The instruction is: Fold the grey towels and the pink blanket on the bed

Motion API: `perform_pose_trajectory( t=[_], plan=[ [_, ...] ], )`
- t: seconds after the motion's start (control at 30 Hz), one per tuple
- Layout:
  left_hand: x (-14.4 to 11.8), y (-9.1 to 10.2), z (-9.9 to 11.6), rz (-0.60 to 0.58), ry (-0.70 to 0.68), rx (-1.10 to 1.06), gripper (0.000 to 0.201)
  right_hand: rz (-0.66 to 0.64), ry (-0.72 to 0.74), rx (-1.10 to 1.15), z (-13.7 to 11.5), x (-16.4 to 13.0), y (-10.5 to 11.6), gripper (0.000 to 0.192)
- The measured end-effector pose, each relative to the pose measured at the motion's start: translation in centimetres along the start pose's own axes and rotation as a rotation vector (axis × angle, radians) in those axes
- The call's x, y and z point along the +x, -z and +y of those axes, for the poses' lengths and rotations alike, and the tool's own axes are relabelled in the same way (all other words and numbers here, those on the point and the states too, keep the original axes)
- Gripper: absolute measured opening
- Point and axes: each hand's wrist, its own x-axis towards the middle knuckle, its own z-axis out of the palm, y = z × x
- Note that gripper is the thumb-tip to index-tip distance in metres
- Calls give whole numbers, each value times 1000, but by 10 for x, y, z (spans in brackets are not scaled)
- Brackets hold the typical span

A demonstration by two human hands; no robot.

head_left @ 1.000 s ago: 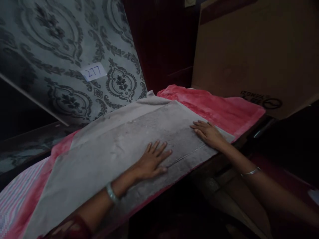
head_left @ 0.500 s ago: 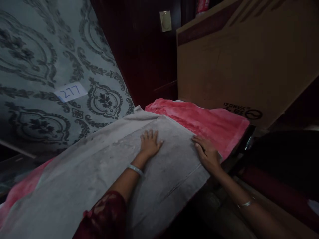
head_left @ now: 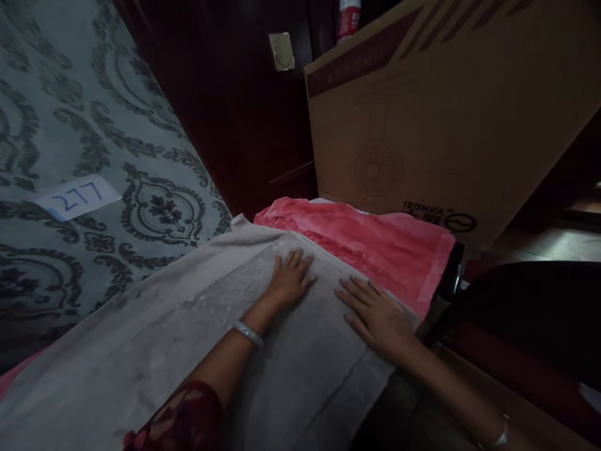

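Note:
A grey cloth (head_left: 188,351) lies spread over a raised surface, with a crease running near its right edge. My left hand (head_left: 290,279) rests flat on it, fingers spread, near the far end. To the right, my right hand (head_left: 378,316) also lies flat on the grey cloth, fingers stretched toward the left, close to the cloth's edge. Beyond both hands a pink cloth (head_left: 370,241) shows from under the grey one. Neither hand grips anything. What lies beneath the cloths is hidden.
A large cardboard box (head_left: 436,131) stands behind the pink cloth. Patterned wallpaper (head_left: 154,156) with a paper marked 277 (head_left: 77,197) is on the left, beside a dark red panel (head_left: 225,106). At the right is a dark rounded object (head_left: 526,313).
My right hand has moved left from the cloth's edge and flattened onto the grey cloth. My left hand stays flat on it. The view has turned slightly to the right.

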Motion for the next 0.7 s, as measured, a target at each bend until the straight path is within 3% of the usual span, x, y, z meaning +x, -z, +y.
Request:
perform_pose_trajectory(
  t=[0.07,0.17,0.4,0.57,0.7],
  plan=[
    [21,-2,-13,29,99,23,67,-68,7,-85,1,-3,-5,45],
    [41,-4,-25,15,157,0,70,-62,-2,-111,2,-5,-8,46],
    [58,-2,-46,-5,175,-27,67,-50,13,-130,3,-7,-7,48],
    [58,-6,-46,169,220,43,67,-21,23,-132,4,-8,-11,48],
    [66,-7,-47,30,281,9,70,-37,19,-145,6,-8,-12,47]
  ],
)
